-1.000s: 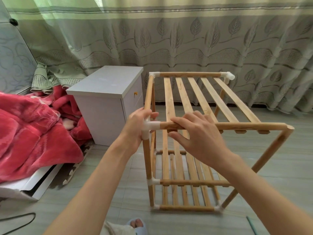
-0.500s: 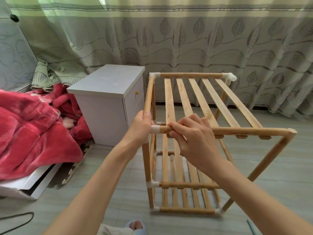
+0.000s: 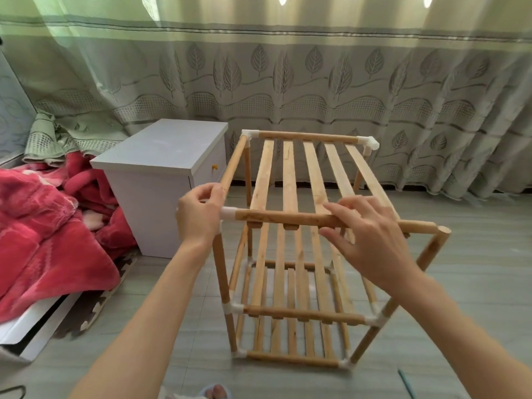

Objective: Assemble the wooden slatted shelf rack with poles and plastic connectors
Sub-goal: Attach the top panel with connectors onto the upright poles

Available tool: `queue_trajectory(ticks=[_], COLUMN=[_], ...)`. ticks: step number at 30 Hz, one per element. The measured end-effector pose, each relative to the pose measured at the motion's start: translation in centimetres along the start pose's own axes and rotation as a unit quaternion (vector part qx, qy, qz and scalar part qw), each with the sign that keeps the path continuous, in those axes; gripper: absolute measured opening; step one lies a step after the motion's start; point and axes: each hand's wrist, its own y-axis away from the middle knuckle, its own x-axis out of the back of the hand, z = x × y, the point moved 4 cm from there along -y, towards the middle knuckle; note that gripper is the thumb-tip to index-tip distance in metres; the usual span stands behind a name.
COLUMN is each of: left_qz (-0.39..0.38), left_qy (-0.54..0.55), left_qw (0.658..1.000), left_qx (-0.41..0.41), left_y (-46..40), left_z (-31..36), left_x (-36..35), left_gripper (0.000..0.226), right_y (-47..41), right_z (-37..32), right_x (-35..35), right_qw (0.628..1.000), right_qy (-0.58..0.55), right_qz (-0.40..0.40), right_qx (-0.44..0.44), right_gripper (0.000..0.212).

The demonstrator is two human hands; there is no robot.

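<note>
With the left hand [image 3: 198, 217] curled round the white plastic corner connector [image 3: 229, 213] and the right hand [image 3: 365, 234] spread, fingers on the round wooden front pole [image 3: 288, 218], that pole's far end beyond the right hand looks connector-less and could slip off the leaning upright wooden pole [image 3: 429, 254].

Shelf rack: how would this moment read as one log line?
left hand grips near-left connector | right hand open on front pole | near-right corner lacks connector

No readable text, label or number shows anywhere.
</note>
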Motion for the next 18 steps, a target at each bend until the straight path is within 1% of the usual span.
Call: queue_trajectory(ticks=[3,5,7,10,12,13,15,16,18], left_qz=[0.085,0.102,0.085,0.017,-0.011,-0.018,-0.035,-0.049,-0.078], left_qy=[-0.08,-0.113,-0.126,-0.1,-0.069,-0.064,-0.069,-0.073,-0.081], left_qw=[0.991,0.983,0.981,0.988,0.993,0.994,0.994,0.992,0.99], left_qx=[-0.062,-0.106,-0.121,-0.115,-0.093,-0.085,-0.083,-0.086,-0.09], left_y=[-0.4,0.4,2.1,5.0,5.8,5.9,5.5,5.1,4.0], left_z=[0.3,0.4,0.2,-0.1,-0.2,-0.1,-0.2,-0.3,-0.6], left_x=[0.8,0.8,0.1,-1.8,-2.5,-2.7,-2.7,-2.5,-2.2], left_gripper=[0.024,0.028,0.03,0.049,0.062,0.067,0.073,0.076,0.077], right_y=[1.6,2.1,2.4,2.7,3.0,3.1,3.4,3.7,4.2], right_z=[2.7,3.6,4.0,4.8,5.7,6.1,7.1,7.7,8.9], right_x=[1.0,1.4,1.7,2.1,2.4,2.6,2.9,3.0,3.1], right_qw=[0.999,0.998,0.998,0.998,0.995,0.99,0.964,0.943,0.897], right_qy=[0.022,0.022,0.023,0.013,-0.012,-0.042,-0.138,-0.184,-0.251], right_qz=[-0.021,-0.027,-0.022,-0.009,-0.001,-0.001,0.003,0.006,0.006], right_qx=[-0.035,-0.045,-0.05,-0.065,-0.098,-0.131,-0.227,-0.277,-0.365], right_gripper=[0.044,0.048,0.049,0.053,0.061,0.066,0.078,0.081,0.081])
